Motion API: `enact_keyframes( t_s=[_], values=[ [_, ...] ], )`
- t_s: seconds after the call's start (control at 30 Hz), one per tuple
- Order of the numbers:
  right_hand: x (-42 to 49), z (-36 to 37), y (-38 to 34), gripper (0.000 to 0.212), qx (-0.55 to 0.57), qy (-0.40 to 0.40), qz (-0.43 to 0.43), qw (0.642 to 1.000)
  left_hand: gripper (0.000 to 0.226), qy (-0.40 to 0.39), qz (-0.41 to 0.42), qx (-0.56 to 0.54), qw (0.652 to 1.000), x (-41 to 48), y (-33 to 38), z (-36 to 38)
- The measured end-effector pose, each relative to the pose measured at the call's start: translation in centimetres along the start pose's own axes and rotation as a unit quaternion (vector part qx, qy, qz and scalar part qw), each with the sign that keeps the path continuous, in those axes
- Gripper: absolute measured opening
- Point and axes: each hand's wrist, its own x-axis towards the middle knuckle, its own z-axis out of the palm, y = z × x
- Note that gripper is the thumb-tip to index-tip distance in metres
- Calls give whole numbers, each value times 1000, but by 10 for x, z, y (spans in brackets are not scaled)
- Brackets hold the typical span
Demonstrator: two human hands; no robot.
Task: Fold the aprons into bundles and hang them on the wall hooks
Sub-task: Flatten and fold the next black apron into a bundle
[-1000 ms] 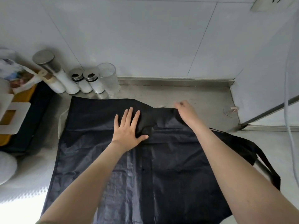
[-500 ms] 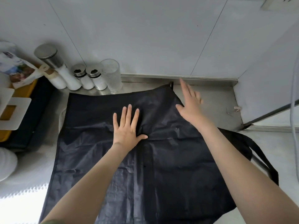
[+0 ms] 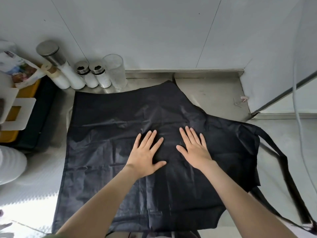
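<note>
Both hands lay flat and palm-down with fingers spread, the left hand (image 3: pixel 145 157) and the right hand (image 3: pixel 195 150) side by side but not touching, thumbs turned toward each other. They pressed on the middle of the black, thin, crinkled fabric apron (image 3: pixel 111 134). It was spread open across the grey steel countertop (image 3: pixel 214 93), with its narrower end toward twelve o'clock, close to the white panelled wall (image 3: pixel 154 31). Its black fabric strap (image 3: pixel 281 160) trailed off toward four o'clock.

Toward eleven o'clock from the hands, a row of containers stood against the wall. A tall clear shaker with a brushed-steel lid (image 3: pixel 56 64) held something white and leaned in the wide-angle view. Two short clear shakers with holed steel caps (image 3: pixel 89 76) also held white powder or grains. Just beside them stood a clear glass tumbler (image 3: pixel 115 71), touching the apron's far edge. At ten o'clock a white printed packet (image 3: pixel 18 69) lay over a yellow plastic tub (image 3: pixel 25 93). The packet carried a coloured picture, and its writing was too blurred to read.
</note>
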Motion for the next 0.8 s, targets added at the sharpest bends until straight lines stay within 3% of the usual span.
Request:
enact_keyframes(
  t_s=[0.17, 0.27, 0.4, 0.6, 0.8],
  values=[
    [-28, 7, 7, 64, 10, 93, 27, 995, 101, -106, -78, 7, 991, -24, -1, 5],
    [-61, 20, 24, 61, -9, 61, 48, 997, 103, -133, -105, 4, 986, -24, 1, 3],
    [-97, 34, 55, 60, 11, 38, 136, 990, 89, -131, -126, 23, 983, -26, 11, -2],
    [-134, 41, 94, 62, 40, 38, 187, 981, 66, -85, -210, 29, 974, -49, 54, -5],
    [-176, 48, 121, 63, 61, 23, 232, 970, 55, -139, -264, -38, 954, -65, 70, -3]
  ],
)
